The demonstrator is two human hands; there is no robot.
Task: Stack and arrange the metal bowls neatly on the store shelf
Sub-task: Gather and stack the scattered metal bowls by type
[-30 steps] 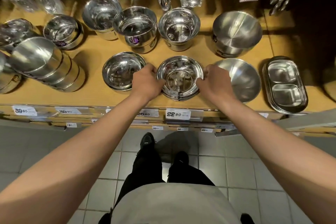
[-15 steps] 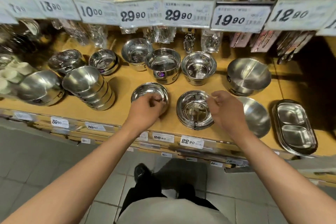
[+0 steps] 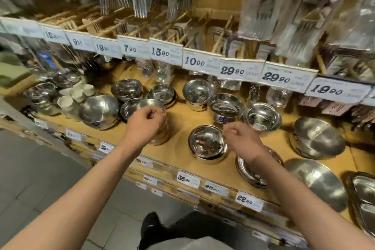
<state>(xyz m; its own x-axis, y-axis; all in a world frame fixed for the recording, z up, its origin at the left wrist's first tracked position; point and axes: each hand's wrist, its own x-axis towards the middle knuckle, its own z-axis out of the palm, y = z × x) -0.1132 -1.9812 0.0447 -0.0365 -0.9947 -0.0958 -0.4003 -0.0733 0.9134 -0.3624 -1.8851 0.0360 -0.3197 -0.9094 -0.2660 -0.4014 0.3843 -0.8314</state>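
Steel bowls stand on a wooden shelf (image 3: 182, 126). My left hand (image 3: 145, 126), fingers curled, is in front of a stack of bowls lying tilted on its side (image 3: 164, 133), at its upper rim; motion blur hides whether it grips. Empty and curled, my right hand (image 3: 242, 141) hovers beside a deep bowl stack (image 3: 205, 145) and above a low stack of shallow bowls (image 3: 250, 175). Three upright bowls (image 3: 225, 106) line the back row.
A big tipped bowl (image 3: 318, 138), a wide bowl (image 3: 316, 181) and a divided tray (image 3: 365, 195) lie to the right. Another large bowl (image 3: 99, 110) and small white cups (image 3: 76, 94) are at the left. Price tags (image 3: 239, 71) and hanging cutlery packs overhang the shelf.
Both hands left the shallow stack they held a second ago. My left hand moved left, past the deep bowl to the tilted stack. The view swung up and left.
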